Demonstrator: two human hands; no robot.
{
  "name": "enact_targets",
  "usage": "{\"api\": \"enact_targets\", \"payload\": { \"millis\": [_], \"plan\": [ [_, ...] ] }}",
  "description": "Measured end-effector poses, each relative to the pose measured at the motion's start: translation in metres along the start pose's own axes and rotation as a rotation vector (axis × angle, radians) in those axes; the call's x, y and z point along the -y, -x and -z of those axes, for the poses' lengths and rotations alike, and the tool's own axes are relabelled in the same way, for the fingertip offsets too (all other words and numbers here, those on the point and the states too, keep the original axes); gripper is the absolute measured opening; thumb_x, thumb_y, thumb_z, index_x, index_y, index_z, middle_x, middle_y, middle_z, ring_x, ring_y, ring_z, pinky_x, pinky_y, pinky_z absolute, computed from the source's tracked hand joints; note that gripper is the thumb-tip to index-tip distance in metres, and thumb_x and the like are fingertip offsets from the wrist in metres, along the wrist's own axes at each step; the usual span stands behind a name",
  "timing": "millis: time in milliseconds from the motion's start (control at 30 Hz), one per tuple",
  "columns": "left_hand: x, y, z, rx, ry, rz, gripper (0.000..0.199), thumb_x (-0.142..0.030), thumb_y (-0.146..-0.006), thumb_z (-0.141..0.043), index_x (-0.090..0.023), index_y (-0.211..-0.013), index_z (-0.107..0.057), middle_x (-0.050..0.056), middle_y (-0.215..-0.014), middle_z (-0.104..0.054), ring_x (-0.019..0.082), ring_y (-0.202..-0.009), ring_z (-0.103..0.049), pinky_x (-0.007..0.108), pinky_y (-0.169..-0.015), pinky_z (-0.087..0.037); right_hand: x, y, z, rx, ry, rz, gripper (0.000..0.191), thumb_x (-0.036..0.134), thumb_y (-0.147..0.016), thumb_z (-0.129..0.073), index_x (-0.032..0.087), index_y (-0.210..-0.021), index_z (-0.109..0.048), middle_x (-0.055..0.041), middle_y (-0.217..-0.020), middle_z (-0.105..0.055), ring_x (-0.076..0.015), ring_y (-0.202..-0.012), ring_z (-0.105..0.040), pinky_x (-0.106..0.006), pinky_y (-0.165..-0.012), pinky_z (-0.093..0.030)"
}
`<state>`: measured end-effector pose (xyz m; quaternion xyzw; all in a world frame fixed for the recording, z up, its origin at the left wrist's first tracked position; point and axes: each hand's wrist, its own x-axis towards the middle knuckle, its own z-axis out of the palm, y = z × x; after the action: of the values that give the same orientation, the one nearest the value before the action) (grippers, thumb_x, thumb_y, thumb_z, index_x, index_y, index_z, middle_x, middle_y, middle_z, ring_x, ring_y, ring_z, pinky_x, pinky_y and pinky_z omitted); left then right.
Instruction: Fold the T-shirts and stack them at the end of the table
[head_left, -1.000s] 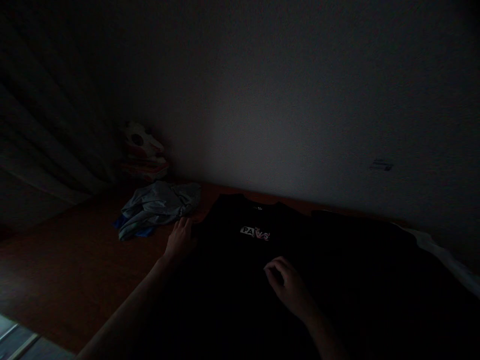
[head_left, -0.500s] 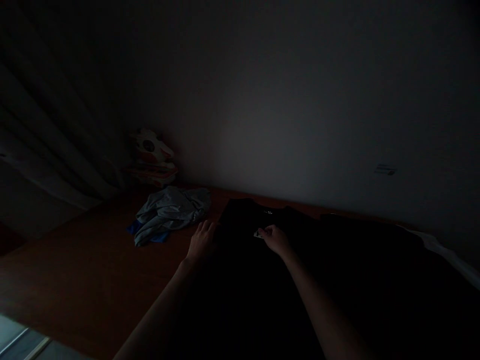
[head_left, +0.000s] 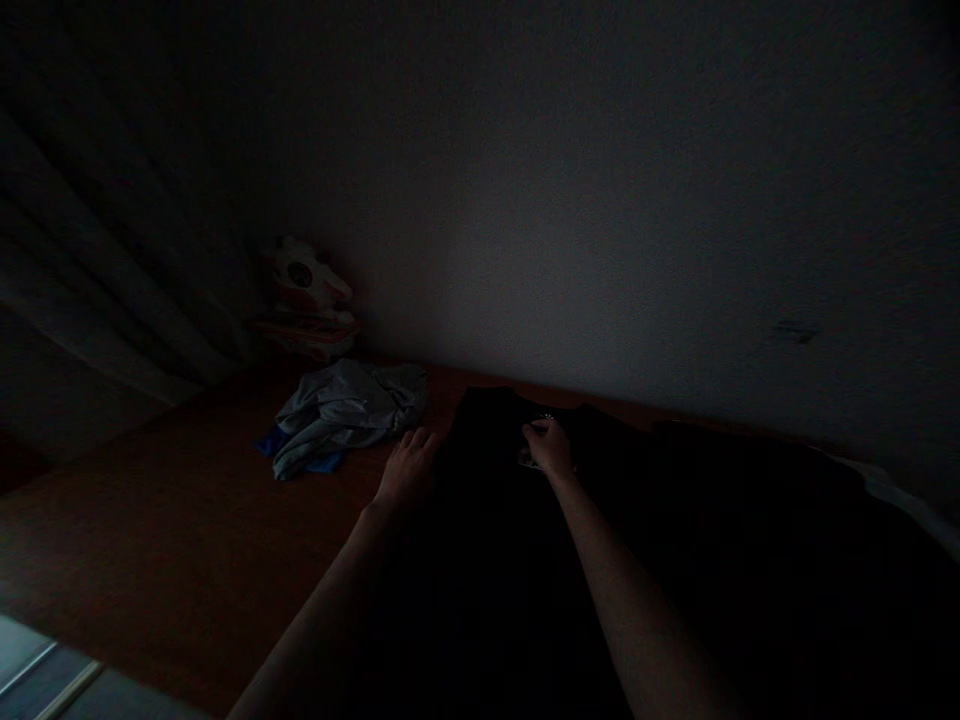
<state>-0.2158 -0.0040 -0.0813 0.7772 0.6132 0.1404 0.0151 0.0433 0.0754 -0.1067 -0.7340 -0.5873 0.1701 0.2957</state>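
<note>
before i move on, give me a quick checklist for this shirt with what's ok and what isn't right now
1. Left hand at the left edge of the black shirt: ok.
2. Left hand's grip on the fabric: cannot tell; the contact is too dark.
3. Chest print uncovered: not ok; the right hand is over part of it.
4. Grey cloth apart from the shirt: ok; a strip of the brown surface shows between them.
5. Lower part of the shirt smooth: cannot tell; it reads as plain black.
6. Light good enough to judge folds: not ok; the view is very dark.
</note>
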Motion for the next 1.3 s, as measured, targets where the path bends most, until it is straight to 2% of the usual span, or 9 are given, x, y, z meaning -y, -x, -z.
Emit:
{"api": "enact_targets", "payload": {
  "millis": [167,367,500,633,700,833,1000,1200,1300],
  "plan": [
    [-0.003,-0.001,0.004,0.043,0.035,-0.303,0.047,-0.013,-0.083,-0.062,-0.032,-0.125,-0.068,0.008,-0.126,-0.065,0.031,-0.118,-0.056,0.048,-0.105,-0.043,-0.002,0.019,-0.001,0.026,-0.002,0.080,0.045,0.044,-0.092,-0.063,0.022,-0.131,-0.059,-0.0088,-0.109,-0.076,-0.0239,-0.099,-0.074,-0.032,-0.084,-0.053],
    [-0.007,0.001,0.008,0.082,0.084,-0.459,0.019,-0.029,-0.093,-0.059,-0.026,-0.103,-0.075,0.007,-0.105,-0.071,0.024,-0.100,-0.065,0.037,-0.089,-0.050,0.006,0.027,-0.001,0.078,0.080,0.124,0.027,0.030,-0.096,-0.054,0.029,-0.121,-0.067,-0.0028,-0.099,-0.078,-0.0218,-0.088,-0.074,-0.030,-0.077,-0.051],
    [-0.012,0.003,0.007,0.109,0.086,-0.430,0.033,-0.049,-0.099,-0.052,-0.024,-0.098,-0.074,0.007,-0.097,-0.073,0.023,-0.089,-0.069,0.032,-0.075,-0.051,0.015,0.028,0.002,0.095,0.170,0.138,0.022,0.024,-0.093,-0.057,0.026,-0.109,-0.072,-0.0053,-0.103,-0.077,-0.0227,-0.096,-0.072,-0.031,-0.083,-0.051],
    [-0.014,0.000,0.004,0.049,0.062,-0.348,0.031,-0.040,-0.103,-0.045,-0.024,-0.109,-0.072,0.008,-0.106,-0.074,0.023,-0.099,-0.069,0.033,-0.084,-0.053,0.025,0.039,0.007,0.034,0.266,0.181,0.031,0.021,-0.089,-0.062,0.018,-0.119,-0.070,-0.0187,-0.128,-0.066,-0.0322,-0.120,-0.061,-0.043,-0.097,-0.047],
    [-0.014,-0.003,0.001,0.045,0.057,-0.301,0.030,-0.035,-0.103,-0.045,-0.025,-0.115,-0.070,0.008,-0.112,-0.074,0.024,-0.103,-0.069,0.034,-0.088,-0.053,0.029,0.049,0.009,0.005,0.337,0.289,0.034,0.022,-0.091,-0.060,0.016,-0.123,-0.068,-0.0215,-0.141,-0.057,-0.0358,-0.129,-0.053,-0.049,-0.102,-0.044],
    [-0.014,-0.006,-0.002,0.071,0.056,-0.171,0.034,-0.033,-0.105,-0.042,-0.028,-0.132,-0.062,0.007,-0.126,-0.072,0.024,-0.105,-0.072,0.033,-0.085,-0.054,0.031,0.071,0.012,0.166,0.409,0.555,0.037,0.033,-0.101,-0.051,0.019,-0.131,-0.065,-0.0171,-0.142,-0.060,-0.0319,-0.127,-0.056,-0.050,-0.106,-0.042],
    [-0.016,-0.003,-0.002,0.079,0.005,-0.114,0.033,-0.031,-0.104,-0.044,-0.027,-0.133,-0.060,0.007,-0.128,-0.071,0.025,-0.103,-0.072,0.035,-0.084,-0.056,0.024,0.104,0.016,0.229,0.389,0.524,0.049,0.042,-0.104,-0.044,0.016,-0.143,-0.057,-0.0211,-0.154,-0.050,-0.0350,-0.143,-0.045,-0.057,-0.115,-0.033],
    [-0.028,-0.021,-0.015,-0.158,0.056,-0.226,0.036,-0.019,-0.102,-0.039,-0.018,-0.128,-0.062,0.012,-0.132,-0.068,0.026,-0.125,-0.061,0.042,-0.109,-0.048,0.014,0.131,0.014,0.308,0.242,0.595,0.051,0.048,-0.105,-0.041,0.026,-0.150,-0.052,-0.0160,-0.165,-0.036,-0.0314,-0.155,-0.028,-0.059,-0.123,-0.019],
    [-0.042,-0.057,-0.035,-0.121,0.041,-0.256,0.042,-0.020,-0.101,-0.038,-0.012,-0.138,-0.056,0.017,-0.149,-0.056,0.026,-0.141,-0.050,0.044,-0.118,-0.040,0.012,0.133,0.013,0.307,0.218,0.579,0.051,0.048,-0.105,-0.042,0.027,-0.151,-0.051,-0.0145,-0.166,-0.035,-0.0318,-0.155,-0.026,-0.059,-0.124,-0.016]
  ]
}}
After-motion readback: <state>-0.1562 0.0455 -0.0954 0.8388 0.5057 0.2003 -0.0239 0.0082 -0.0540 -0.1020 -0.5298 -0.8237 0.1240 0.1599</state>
